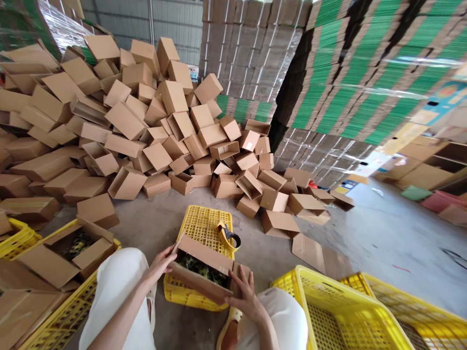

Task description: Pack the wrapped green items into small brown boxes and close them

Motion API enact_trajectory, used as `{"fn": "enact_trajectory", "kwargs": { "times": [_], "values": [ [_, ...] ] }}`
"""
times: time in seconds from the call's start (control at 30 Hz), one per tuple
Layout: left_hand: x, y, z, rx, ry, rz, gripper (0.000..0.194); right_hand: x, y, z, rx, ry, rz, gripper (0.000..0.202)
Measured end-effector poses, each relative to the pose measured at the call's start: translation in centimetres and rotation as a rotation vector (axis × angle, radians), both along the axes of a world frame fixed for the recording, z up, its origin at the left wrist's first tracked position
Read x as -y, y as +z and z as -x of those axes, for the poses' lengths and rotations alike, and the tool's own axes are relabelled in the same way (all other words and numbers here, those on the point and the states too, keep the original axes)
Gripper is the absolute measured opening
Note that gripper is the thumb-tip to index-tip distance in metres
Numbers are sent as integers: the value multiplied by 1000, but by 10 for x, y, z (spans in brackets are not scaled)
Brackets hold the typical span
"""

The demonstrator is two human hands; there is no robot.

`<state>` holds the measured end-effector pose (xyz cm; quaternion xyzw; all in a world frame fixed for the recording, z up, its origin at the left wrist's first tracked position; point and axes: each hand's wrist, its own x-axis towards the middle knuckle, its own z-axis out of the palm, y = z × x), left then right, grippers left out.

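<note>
A cardboard box (204,253) rests with its top open on an upturned yellow plastic crate (199,221) between my knees. Inside it are dark green and yellowish items (202,270), partly in shadow; their kind I cannot tell. My left hand (163,265) grips the raised flap at the box's left end. At the other end, my right hand (247,294) lies against the right flap, fingers spread, thumb near the front edge. Behind the box, a yellow and black tape dispenser (228,236) sits on the crate's right side.
Left of me, a yellow crate (54,318) holds an open carton (54,257) with similar contents. Yellow crates (350,311) stand at the right. A big heap of cardboard boxes (146,121) fills the far floor, before stacked flat cartons (335,73). Flattened cardboard (317,253) lies ahead right.
</note>
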<state>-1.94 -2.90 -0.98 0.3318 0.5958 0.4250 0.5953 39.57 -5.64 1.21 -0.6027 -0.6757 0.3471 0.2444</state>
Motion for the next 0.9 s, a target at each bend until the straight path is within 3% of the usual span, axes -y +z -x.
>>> {"fn": "enact_trajectory", "kwargs": {
  "times": [0.1, 0.27, 0.33, 0.47, 0.6, 0.7, 0.77, 0.83, 0.9],
  "values": [
    [-2, -4, -2, 6, 45, 0, 71, -1, 3, 5, 24, 2, 13, 77],
    [-4, -4, -4, -47, 308, 78, 61, -8, -3, 21, 70, -42, -65, 52],
    [-2, 3, -6, -90, 259, 52, 62, -10, -8, 26, 96, -57, -134, 47],
    [6, 15, -14, -180, 8, -125, 71, -9, -22, 30, 121, -108, -227, 45],
    [8, 8, -17, -295, -104, -271, 73, -6, -33, 31, 30, -254, -225, 68],
    [5, -7, -17, -461, -164, -357, 62, -2, -22, 34, -129, -386, -248, 89],
    [5, -15, -19, -562, -184, -344, 56, 0, -7, 37, -285, -449, -207, 93],
    [5, -19, -22, -629, -177, -316, 53, 2, 8, 42, -489, -442, -55, 88],
    [7, -19, -25, -656, -171, -300, 53, 3, 19, 51, -549, -352, 66, 85]
  ]
}}
